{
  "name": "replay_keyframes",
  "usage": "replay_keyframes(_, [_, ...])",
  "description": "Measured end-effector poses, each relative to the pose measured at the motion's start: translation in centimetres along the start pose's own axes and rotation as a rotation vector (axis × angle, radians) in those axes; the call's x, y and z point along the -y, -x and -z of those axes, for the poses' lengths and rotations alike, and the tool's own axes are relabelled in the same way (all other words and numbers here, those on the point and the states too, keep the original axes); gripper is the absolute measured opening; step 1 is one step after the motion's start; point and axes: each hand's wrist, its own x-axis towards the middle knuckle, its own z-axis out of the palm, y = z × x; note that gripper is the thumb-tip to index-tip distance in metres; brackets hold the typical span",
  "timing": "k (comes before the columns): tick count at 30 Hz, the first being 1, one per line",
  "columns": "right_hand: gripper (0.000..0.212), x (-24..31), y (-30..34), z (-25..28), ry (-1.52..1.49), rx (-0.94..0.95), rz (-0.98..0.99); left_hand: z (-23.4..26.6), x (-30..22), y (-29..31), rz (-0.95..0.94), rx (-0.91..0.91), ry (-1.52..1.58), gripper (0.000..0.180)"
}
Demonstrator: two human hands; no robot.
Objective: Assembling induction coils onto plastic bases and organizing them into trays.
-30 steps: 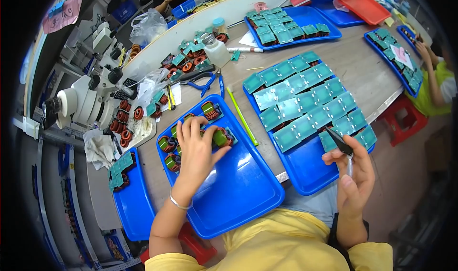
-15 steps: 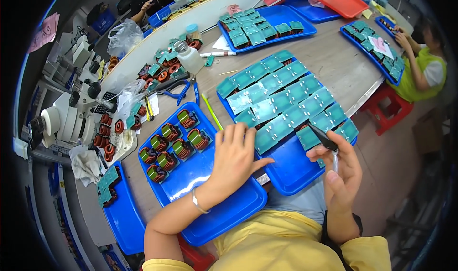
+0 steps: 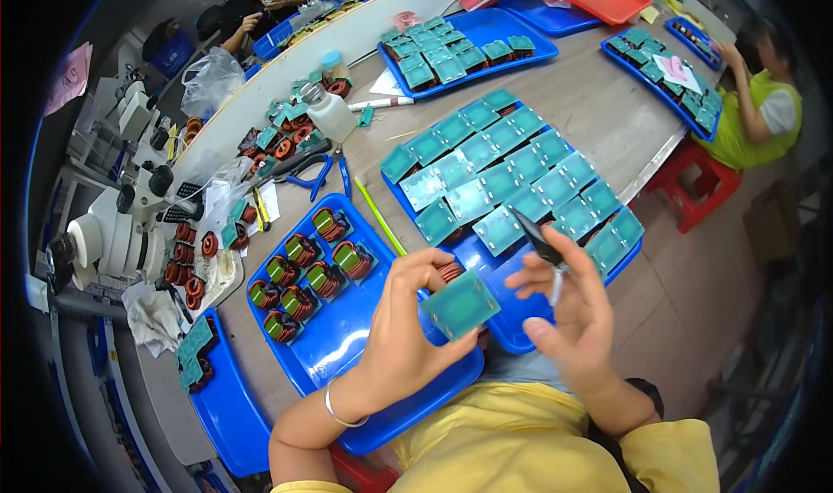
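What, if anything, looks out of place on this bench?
The heap of coils and green boards left of the bottle looks untidy: its pieces lie jumbled, unlike the rows of green-topped coils in the blue tray. No spill or damage is evident.

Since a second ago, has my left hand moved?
Yes, your left hand moved right, from the coils to the right edge of their blue tray.

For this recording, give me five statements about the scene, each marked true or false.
1. The left hand holds a green board. True.
2. The right hand holds blue pliers. False: it holds a black pointed tool.
3. A lime-green stick lies between two blue trays. True.
4. The silver bracelet is on the right arm. False: it is on the left arm.
5. The co-worker at right wears a red vest. False: the vest is yellow-green.
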Motion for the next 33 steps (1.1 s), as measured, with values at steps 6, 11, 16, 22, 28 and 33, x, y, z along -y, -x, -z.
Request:
replay_keyframes(6, [0.072, 0.2, -0.5, -1.6, -0.125, 0.139, -0.062, 1.2, -1.6, 0.8, -0.122, -0.004, -0.130, 0.058])
replay_keyframes(11, [0.074, 0.0, -0.4, -2.5, -0.203, 0.168, -0.114, 1.6, -1.4, 1.8, -0.168, -0.046, -0.156, 0.056])
replay_keyframes(16, [0.075, 0.0, -0.4, -3.3, -0.201, 0.184, -0.122, 2.3, -1.2, 2.4, -0.185, -0.045, -0.183, 0.053])
replay_keyframes(22, [0.076, 0.4, -0.3, -4.0, -0.177, 0.179, -0.138, 3.4, -1.1, 2.7, -0.063, 0.016, -0.037, 0.058])
replay_keyframes(28, [0.085, -0.3, -0.3, -2.5, -0.099, 0.120, 0.081, 4.1, -0.9, 2.0, 0.596, 0.045, 1.105, 0.066])
replay_keyframes(33, [0.097, -0.5, -0.3, -3.1, 0.118, 0.240, 0.223, 4.3, -0.7, 2.3, 0.701, 0.182, 1.345, 0.047])
